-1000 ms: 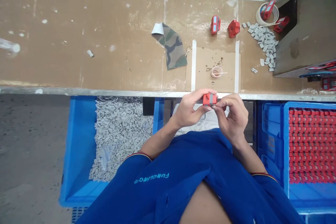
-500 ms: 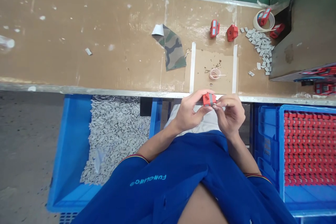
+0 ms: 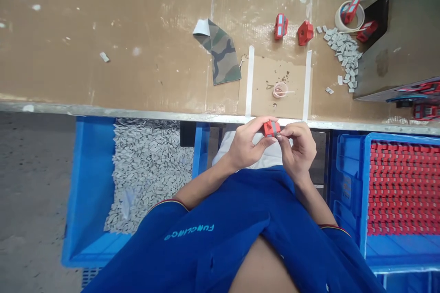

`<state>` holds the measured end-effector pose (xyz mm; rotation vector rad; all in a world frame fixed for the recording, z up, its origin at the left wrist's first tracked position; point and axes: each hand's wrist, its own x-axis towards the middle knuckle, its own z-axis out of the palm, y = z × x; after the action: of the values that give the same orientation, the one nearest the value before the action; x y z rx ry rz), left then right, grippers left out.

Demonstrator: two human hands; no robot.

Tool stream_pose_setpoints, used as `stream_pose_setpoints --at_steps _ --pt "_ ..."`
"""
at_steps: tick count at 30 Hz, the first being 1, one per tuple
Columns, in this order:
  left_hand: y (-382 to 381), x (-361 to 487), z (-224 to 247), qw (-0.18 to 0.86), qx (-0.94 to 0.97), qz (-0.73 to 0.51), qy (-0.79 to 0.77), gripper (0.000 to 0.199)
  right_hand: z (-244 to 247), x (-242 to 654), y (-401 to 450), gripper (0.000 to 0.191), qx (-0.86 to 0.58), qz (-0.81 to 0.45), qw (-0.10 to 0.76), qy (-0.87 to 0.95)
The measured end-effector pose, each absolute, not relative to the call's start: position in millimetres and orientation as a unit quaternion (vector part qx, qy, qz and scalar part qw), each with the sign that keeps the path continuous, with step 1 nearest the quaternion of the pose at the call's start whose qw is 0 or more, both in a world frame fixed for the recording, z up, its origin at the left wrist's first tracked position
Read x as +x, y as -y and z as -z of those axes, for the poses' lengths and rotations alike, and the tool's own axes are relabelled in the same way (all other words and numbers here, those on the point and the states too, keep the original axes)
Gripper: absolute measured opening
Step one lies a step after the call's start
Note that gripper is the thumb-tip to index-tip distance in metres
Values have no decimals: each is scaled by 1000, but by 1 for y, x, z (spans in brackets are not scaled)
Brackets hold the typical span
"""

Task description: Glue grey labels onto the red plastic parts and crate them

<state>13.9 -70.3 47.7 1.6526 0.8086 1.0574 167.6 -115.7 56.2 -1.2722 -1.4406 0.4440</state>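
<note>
A small red plastic toy vehicle part [image 3: 271, 128] with a grey band is held just in front of the table edge. My left hand [image 3: 245, 143] grips it from the left between thumb and fingers. At its lower right corner, my right hand [image 3: 298, 149] is closed in a pinch, thumb and index fingertips against the part. Whatever small piece may be between those fingertips is hidden. Beyond the hands, a small clear cup [image 3: 280, 90] with a thin white stick stands on a taped cardboard sheet [image 3: 261, 71].
Two red parts [image 3: 281, 26] lie farther back, near a pile of small pale grey pieces [image 3: 344, 52] and a tape roll [image 3: 340, 25]. A camouflage-pattern sheet [image 3: 225, 59] lies left. Blue crates hold grey pieces [image 3: 151, 178] at left and rows of red parts [image 3: 404, 187] at right.
The view has shifted slightly, so the table things sit a little higher. Both hands keep the red part in nearly the same place, with the right fingertips still at its corner.
</note>
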Motion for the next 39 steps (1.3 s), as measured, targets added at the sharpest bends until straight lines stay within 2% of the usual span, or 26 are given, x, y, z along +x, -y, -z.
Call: stream_pose_setpoints --at_steps 6,15,19,26,33,39 --pt "91 10 -21 523 660 -394 -369 41 -36 165 133 10 -572 -251 495 603" --pt "139 8 55 604 576 -298 -463 51 53 152 183 19 -616 -370 461 521" --pt "153 8 85 624 555 -262 -483 55 78 150 200 23 -637 -397 438 495" --pt "161 11 101 619 573 -243 -478 49 89 155 208 21 -636 -401 432 498" --pt "155 9 103 663 537 -281 -439 61 92 153 209 19 -645 -404 450 468" --pt "148 7 103 712 501 -318 -375 59 86 153 211 13 -656 -353 478 466"
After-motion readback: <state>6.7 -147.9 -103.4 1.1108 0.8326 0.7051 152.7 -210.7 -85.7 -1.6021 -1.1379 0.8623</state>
